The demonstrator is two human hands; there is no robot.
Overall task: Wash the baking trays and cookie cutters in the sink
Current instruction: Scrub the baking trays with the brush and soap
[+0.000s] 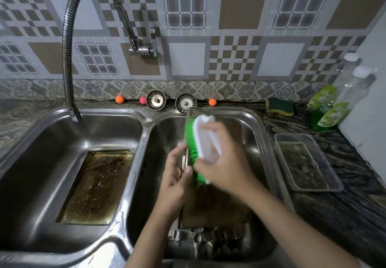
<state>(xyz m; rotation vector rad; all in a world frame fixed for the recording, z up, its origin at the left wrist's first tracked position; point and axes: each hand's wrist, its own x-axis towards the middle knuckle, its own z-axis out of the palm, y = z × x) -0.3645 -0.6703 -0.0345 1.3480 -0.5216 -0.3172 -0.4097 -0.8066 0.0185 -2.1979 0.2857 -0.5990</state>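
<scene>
Scrubbing in the right basin of the double sink (146,119), the right hand (224,163) grips a white-backed brush (205,142) with green bristles, fingers curled over its top, bristles against a browned baking tray (217,205) that stands tilted in that basin. The left hand (177,175) holds the tray's left edge, fingers wrapped round it and thumb on the near face. Below the tray, at the bottom of the same basin, lie several small metal pieces — likely cookie cutters (208,238), though too dim to tell for sure.

A second baking tray (96,186), stained and beaded with water, lies flat in the left basin, under the flexible faucet (69,58) whose spout hangs over that basin's back corner. Behind the sink, along the wall, two metal strainers (155,100) stand between small orange and pink balls (119,99). Right of the sink sit a clear plastic container (307,161), a green-and-yellow sponge (279,105) and two bottles of green dish soap (325,109) — all on the dark stone counter (355,184).
</scene>
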